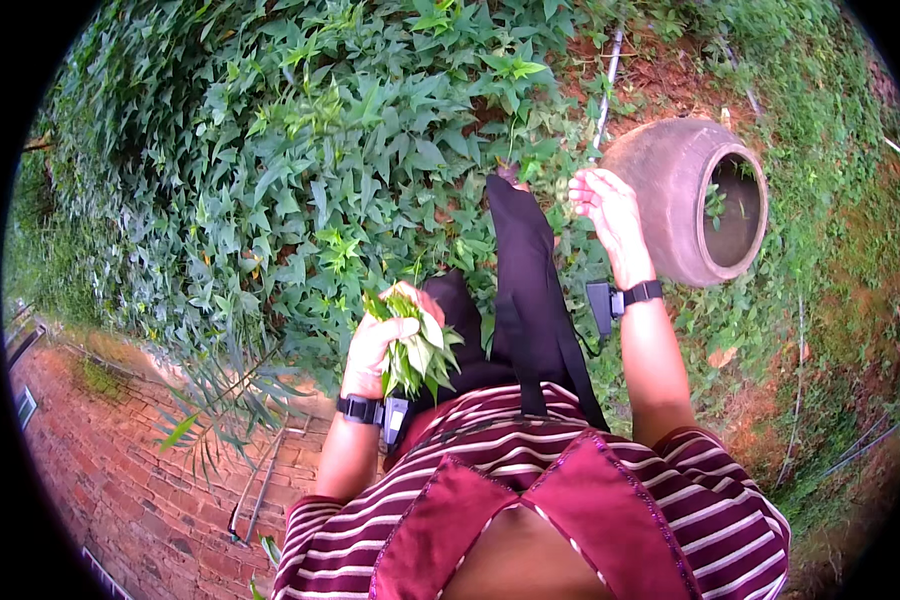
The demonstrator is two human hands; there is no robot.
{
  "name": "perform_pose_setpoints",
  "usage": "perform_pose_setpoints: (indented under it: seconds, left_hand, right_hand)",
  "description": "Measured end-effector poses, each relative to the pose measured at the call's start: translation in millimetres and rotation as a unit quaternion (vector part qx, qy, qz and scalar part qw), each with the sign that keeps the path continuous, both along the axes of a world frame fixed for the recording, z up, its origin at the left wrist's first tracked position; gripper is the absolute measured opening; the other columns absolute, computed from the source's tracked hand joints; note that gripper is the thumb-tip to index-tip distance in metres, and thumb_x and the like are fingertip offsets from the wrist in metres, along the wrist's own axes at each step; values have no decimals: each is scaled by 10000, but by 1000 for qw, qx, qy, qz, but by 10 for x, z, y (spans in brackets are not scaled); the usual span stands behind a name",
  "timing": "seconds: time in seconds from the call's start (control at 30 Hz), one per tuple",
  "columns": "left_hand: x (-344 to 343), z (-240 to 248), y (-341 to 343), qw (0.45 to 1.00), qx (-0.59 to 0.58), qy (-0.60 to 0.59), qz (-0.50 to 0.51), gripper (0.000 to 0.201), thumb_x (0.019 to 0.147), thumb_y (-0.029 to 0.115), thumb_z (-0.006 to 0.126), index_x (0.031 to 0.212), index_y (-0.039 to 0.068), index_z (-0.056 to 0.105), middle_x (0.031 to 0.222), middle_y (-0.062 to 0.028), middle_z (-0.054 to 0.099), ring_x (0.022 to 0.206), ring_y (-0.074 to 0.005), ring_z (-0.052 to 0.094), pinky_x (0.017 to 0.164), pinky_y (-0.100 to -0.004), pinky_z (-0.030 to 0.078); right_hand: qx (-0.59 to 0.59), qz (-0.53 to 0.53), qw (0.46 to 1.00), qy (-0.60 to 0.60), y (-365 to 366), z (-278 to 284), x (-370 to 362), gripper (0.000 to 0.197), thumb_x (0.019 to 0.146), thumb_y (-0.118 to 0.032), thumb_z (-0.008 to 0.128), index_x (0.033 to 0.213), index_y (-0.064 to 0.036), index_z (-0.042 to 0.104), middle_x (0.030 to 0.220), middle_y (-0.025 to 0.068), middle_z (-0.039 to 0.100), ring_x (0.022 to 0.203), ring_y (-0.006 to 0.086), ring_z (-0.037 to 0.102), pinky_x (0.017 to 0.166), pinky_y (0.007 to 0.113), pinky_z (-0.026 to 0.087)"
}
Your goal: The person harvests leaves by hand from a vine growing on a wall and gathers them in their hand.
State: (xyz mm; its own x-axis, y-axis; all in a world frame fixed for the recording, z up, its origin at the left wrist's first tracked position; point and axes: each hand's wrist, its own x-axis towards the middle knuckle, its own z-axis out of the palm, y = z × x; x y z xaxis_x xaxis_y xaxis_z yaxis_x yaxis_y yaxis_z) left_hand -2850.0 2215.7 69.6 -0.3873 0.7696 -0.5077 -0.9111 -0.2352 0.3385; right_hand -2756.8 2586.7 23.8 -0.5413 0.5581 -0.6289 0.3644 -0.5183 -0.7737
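My left hand is closed around a bunch of picked green leaves, held in front of my left thigh. The leaf tips hang below the fingers, and the thumb presses across the bunch. Farther forward on the right, my right hand is raised with its fingers loosely curled and a little apart, and I see nothing in it. It is beside a large brown clay jar that lies tipped on its side with its mouth to the right. Dense leafy vines cover the ground ahead of both hands.
A pale pipe runs through the plants behind the jar. Low on the left is a reddish brick surface, with a narrow-leaved plant at its edge. Grass and bare reddish soil lie to the right.
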Motion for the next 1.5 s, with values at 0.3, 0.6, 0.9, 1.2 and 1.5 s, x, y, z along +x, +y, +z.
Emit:
perform_pose_setpoints:
  seconds: [0.3, 0.6, 0.9, 1.2, 1.5]
  left_hand:
    - [-6, -252, 353, 992, -125, -12, 7, 312, 758, 99, 733, 1009, -6, 581, 925, -208, 634, 827, -252, 642, 725, -337, 552]
    - [171, -791, 766, 981, -169, -68, 62, 282, 731, 118, 746, 934, 1, 590, 817, -165, 628, 831, -304, 605, 752, -387, 498]
    - [219, -955, 853, 972, -162, -109, 130, 278, 734, 60, 735, 961, -12, 592, 881, -192, 642, 846, -305, 624, 765, -381, 529]
    - [313, -1028, 784, 959, -191, -144, 152, 289, 757, 36, 715, 1007, -5, 578, 942, -205, 660, 827, -261, 655, 757, -343, 545]
    - [243, -1268, 1115, 973, -107, -157, 132, 280, 750, 18, 708, 997, -10, 579, 949, -234, 665, 827, -283, 660, 763, -357, 550]
  right_hand:
    - [-111, -92, 986, 79, 820, -1527, -1065, 184, 945, -98, 589, 1095, 4, 618, 895, 102, 688, 741, 173, 662, 607, 283, 535]
    - [-202, -3, 979, -32, 1497, -2709, -2130, 232, 941, -161, 530, 1070, 11, 617, 739, 48, 597, 496, 98, 432, 425, 247, 360]
    - [-347, 131, 928, -23, 1145, -3042, -2704, 348, 976, -388, 409, 1013, -93, 589, 673, 20, 530, 485, 115, 386, 418, 270, 297]
    - [-368, -87, 922, -88, 741, -3096, -2864, 254, 950, -353, 487, 942, -102, 530, 731, 52, 538, 540, 170, 456, 466, 326, 363]
    - [-196, -298, 926, -127, 1976, -4248, -2208, 200, 937, -128, 424, 1077, -121, 567, 924, 163, 628, 773, 321, 605, 566, 522, 474]
